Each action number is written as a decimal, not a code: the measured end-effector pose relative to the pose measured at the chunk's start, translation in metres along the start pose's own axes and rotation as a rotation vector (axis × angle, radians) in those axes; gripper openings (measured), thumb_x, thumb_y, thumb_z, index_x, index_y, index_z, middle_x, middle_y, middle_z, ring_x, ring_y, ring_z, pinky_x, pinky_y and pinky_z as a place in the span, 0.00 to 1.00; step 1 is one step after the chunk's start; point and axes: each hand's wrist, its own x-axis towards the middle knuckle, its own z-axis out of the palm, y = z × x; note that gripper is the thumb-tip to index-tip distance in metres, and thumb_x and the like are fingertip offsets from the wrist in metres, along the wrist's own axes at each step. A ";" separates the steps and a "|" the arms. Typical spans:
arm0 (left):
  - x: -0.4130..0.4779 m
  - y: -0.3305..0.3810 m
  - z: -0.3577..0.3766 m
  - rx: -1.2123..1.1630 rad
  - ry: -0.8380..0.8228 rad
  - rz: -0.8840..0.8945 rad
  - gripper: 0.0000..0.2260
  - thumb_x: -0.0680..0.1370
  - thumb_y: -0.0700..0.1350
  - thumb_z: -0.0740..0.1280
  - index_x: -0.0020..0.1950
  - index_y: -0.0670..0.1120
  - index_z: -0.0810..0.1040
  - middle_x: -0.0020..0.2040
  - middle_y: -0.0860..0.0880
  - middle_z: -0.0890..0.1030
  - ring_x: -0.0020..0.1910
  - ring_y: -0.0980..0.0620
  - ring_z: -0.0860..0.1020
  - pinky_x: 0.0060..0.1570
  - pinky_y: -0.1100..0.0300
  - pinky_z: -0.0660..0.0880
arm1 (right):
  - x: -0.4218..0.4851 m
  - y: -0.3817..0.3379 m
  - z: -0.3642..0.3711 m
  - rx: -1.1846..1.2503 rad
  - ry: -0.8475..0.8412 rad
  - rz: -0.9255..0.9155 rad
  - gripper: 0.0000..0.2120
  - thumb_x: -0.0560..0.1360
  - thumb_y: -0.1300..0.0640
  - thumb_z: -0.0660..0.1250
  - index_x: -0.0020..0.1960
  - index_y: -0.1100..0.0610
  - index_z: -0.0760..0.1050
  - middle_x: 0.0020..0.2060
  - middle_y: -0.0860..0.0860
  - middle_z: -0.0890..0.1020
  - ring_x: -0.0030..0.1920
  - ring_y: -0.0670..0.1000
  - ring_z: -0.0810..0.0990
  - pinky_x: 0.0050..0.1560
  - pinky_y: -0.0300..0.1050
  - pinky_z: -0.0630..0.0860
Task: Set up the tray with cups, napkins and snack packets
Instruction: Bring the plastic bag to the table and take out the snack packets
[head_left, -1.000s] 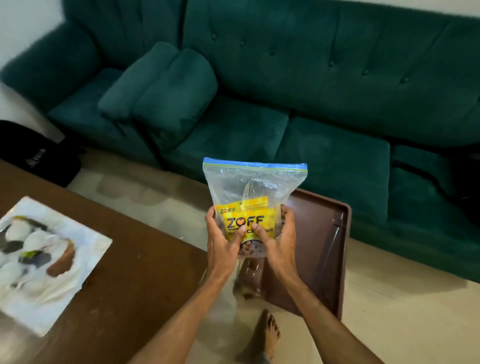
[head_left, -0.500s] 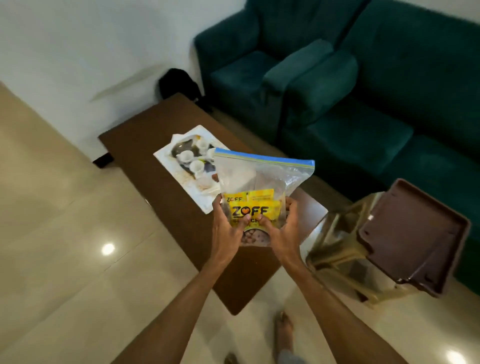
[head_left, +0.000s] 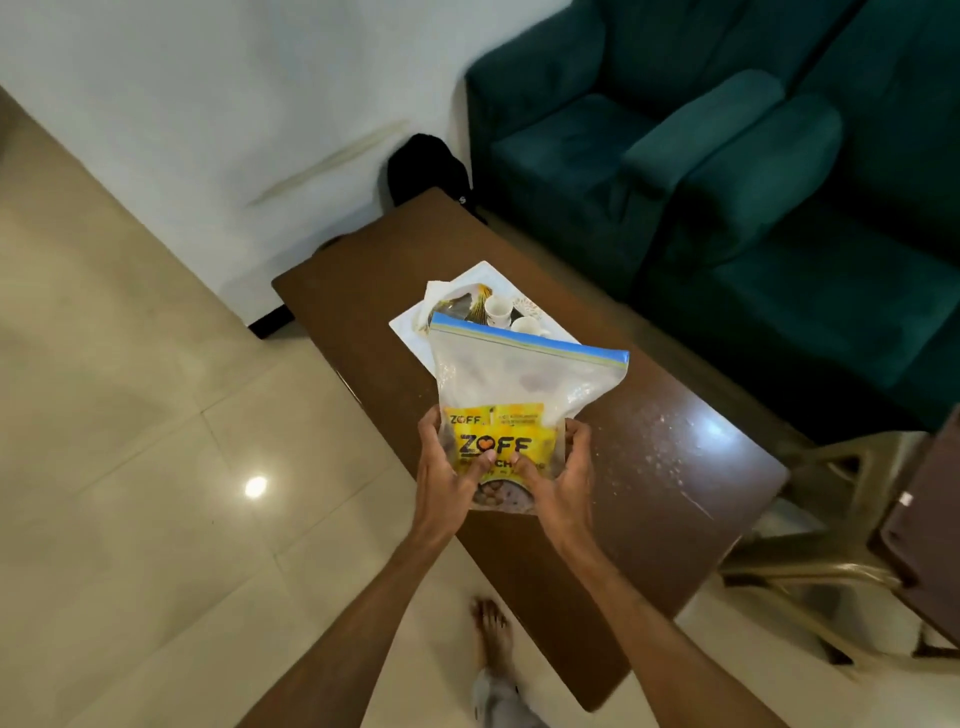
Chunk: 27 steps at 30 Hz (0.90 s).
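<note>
A: Looking down on a clear zip-top plastic bag with a blue seal strip (head_left: 527, 371), held upright in the air above the near half of the long dark-brown wooden desk (head_left: 675, 467).

B: Gripped low, on both sides. Clamped by the left hand (head_left: 447, 470) at the left edge and by the right hand (head_left: 561, 480) at the right.

A: And the fingers?

B: Pinching the plastic on both hands: thumbs pressed flat on the front, nearly meeting in the middle, with the other fingers curled round behind.

A: Down in the bottom of the bag, yellow "ZOFF" snack packets (head_left: 496, 441), stacked face-out. More than one, though cannot tell how many.

B: Behind the bag, farther along the desk, a white rectangular patterned tray (head_left: 408, 327), partly hidden by the plastic.

A: Carrying small white cups (head_left: 496, 307) at its far end, plus what looks like a white napkin (head_left: 434, 290) poking out at the far-left corner.

B: Past the desk, a teal velvet sofa (head_left: 727, 208). Tucked between its arm and the white wall, a black bag (head_left: 423, 166).

A: Off to the right, a beige plastic chair (head_left: 831, 525) just beside the desk's near end. Below, a bare foot (head_left: 493, 631) on the pale tiled floor (head_left: 130, 467).
</note>
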 end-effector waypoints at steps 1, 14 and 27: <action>0.017 -0.007 -0.003 0.003 -0.012 -0.007 0.42 0.68 0.61 0.77 0.75 0.58 0.58 0.69 0.47 0.76 0.65 0.47 0.79 0.60 0.39 0.79 | 0.011 0.005 0.011 0.009 0.014 0.009 0.33 0.70 0.49 0.78 0.68 0.46 0.65 0.64 0.49 0.77 0.62 0.50 0.80 0.57 0.60 0.81; 0.190 -0.080 -0.043 0.104 -0.208 -0.107 0.37 0.69 0.39 0.80 0.68 0.53 0.61 0.64 0.48 0.79 0.64 0.48 0.79 0.65 0.40 0.76 | 0.107 0.059 0.134 0.032 0.074 0.227 0.23 0.72 0.55 0.77 0.59 0.48 0.66 0.58 0.51 0.79 0.54 0.47 0.84 0.51 0.58 0.84; 0.268 -0.140 -0.067 0.082 -0.425 -0.087 0.34 0.71 0.46 0.78 0.70 0.47 0.61 0.57 0.52 0.81 0.58 0.53 0.81 0.60 0.42 0.78 | 0.114 0.070 0.176 -0.432 0.475 0.165 0.20 0.76 0.43 0.70 0.63 0.50 0.71 0.61 0.48 0.74 0.61 0.49 0.75 0.57 0.52 0.79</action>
